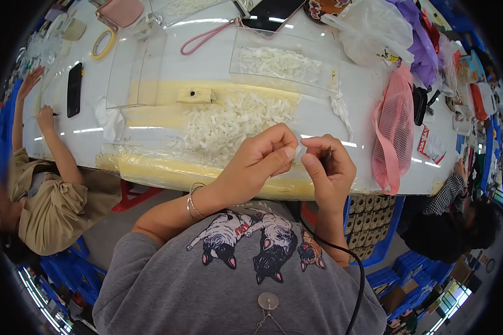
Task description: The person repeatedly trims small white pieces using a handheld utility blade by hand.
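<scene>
Over the table's near edge, my left hand (260,159) is closed in a pinch, thumb against forefinger. A small white piece (299,152) shows at its fingertips, in the narrow gap between both hands. My right hand (331,173) is curled close by on the right, thumb and forefinger near that piece. A dark, pointed tool (328,153) sticks up from its fingers; most of it is hidden. Just beyond my hands lies a loose heap of small white strips (229,125). A pale block with a dark hole (195,95) stands behind the heap.
More strips lie in a clear tray (279,64) at the back. Leftward are another clear tray (134,84), a tape roll (103,44) and a black phone (74,89). A pink mesh bag (394,134) hangs over the right edge. People sit at both sides.
</scene>
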Demonstrator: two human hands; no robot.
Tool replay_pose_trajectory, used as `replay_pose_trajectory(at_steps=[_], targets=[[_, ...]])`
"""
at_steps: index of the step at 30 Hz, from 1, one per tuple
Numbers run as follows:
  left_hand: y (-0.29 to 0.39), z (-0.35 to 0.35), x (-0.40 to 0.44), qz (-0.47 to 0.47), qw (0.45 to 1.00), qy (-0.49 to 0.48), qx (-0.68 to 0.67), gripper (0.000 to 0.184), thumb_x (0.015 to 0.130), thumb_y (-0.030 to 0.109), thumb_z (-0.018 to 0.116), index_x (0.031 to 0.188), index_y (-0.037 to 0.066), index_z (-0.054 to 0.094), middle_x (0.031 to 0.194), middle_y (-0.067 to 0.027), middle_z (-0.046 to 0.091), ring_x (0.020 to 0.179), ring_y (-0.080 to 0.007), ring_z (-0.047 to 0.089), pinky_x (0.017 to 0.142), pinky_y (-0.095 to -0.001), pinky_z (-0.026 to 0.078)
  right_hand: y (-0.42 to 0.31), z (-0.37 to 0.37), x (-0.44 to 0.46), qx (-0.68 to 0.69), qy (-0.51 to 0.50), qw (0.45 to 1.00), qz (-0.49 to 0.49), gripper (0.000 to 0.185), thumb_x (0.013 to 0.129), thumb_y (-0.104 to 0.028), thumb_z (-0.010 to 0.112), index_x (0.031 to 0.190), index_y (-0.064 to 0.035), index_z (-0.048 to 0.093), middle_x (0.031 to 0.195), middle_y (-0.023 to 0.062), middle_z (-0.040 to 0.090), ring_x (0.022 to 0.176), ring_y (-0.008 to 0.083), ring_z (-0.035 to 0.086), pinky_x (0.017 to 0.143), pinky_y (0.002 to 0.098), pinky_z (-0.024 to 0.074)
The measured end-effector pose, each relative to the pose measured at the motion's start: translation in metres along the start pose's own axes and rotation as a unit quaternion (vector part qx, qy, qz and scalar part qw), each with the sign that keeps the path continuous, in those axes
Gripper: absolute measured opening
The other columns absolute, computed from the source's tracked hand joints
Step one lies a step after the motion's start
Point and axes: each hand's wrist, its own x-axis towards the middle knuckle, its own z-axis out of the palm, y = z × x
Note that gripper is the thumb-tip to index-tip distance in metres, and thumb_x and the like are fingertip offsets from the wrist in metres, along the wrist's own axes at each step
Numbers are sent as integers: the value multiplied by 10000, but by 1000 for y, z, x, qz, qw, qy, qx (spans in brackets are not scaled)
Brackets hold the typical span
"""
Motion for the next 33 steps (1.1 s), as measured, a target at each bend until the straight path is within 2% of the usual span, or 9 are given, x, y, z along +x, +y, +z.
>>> replay_pose_trajectory(at_steps=[6, 13, 16, 17, 20, 21, 24, 29, 33], targets=[[0, 1, 0, -29, 999, -14, -19, 165, 1055, 219, 511, 985, 70, 500, 741, 48, 407, 643, -44, 353, 575, -216, 270, 6, 7, 0, 58, 22, 998, 5, 114, 908, -28, 747, 988, -2, 669, 833, -20, 603, 704, 29, 471, 616, 188, 378], [-6, 0, 1, -51, 997, -13, -48, 179, 1053, 238, 497, 964, 83, 486, 723, 38, 417, 630, -48, 339, 561, -216, 252, 12, 4, -1, 22, 21, 999, 24, 88, 933, -38, 722, 987, -2, 663, 836, -33, 619, 715, 17, 501, 613, 181, 393], [-10, -2, 3, -94, 990, -21, -104, 202, 1050, 237, 497, 912, 94, 461, 712, 15, 426, 608, -59, 320, 549, -224, 248, 18, 3, 14, -66, 71, 995, 33, 89, 949, -51, 706, 1007, 2, 665, 830, -36, 622, 711, 8, 494, 608, 178, 383], [-11, -3, 4, -109, 985, -24, -130, 214, 1049, 235, 497, 891, 98, 451, 709, 6, 429, 598, -63, 312, 543, -227, 246, 21, -3, 22, -165, 69, 984, 8, 118, 936, -47, 702, 1052, -27, 689, 825, -2, 660, 676, 41, 547, 590, 197, 414], [-14, -13, 7, -140, 951, -84, -264, 231, 1043, 201, 496, 846, 107, 421, 700, -22, 450, 565, -70, 306, 504, -231, 245, 29, -5, 48, -341, 68, 929, -128, 210, 885, -15, 709, 1087, -72, 713, 849, 43, 695, 661, 122, 623, 572, 246, 461], [-14, -15, 7, -150, 945, -88, -277, 228, 1038, 186, 501, 842, 106, 419, 700, -26, 457, 557, -71, 308, 492, -229, 246, 33, -6, 54, -377, 67, 915, -129, 305, 810, 15, 716, 1081, -123, 731, 906, 50, 735, 700, 192, 689, 582, 291, 508], [-14, -19, 7, -160, 936, -93, -301, 215, 1023, 144, 518, 839, 98, 418, 702, -38, 477, 542, -72, 319, 462, -221, 252, 51, -5, 67, -437, 85, 881, -163, 315, 777, 23, 709, 1051, -131, 732, 909, 27, 758, 704, 197, 712, 591, 298, 523], [-20, -24, 6, -122, 948, -72, -285, 172, 1001, 101, 549, 872, 78, 437, 724, -45, 493, 547, -67, 328, 460, -207, 258, 55, -1, 75, -442, 91, 883, -133, 298, 773, 12, 704, 1032, -134, 730, 856, 26, 761, 682, 214, 714, 596, 316, 530], [-25, -32, 8, -132, 947, -67, -286, 137, 1022, 137, 522, 916, 72, 464, 728, -37, 481, 550, -57, 320, 460, -207, 245, 54, -2, 78, -446, 78, 887, -92, 288, 771, 9, 709, 1024, -128, 732, 821, 29, 753, 668, 234, 704, 597, 330, 526]])
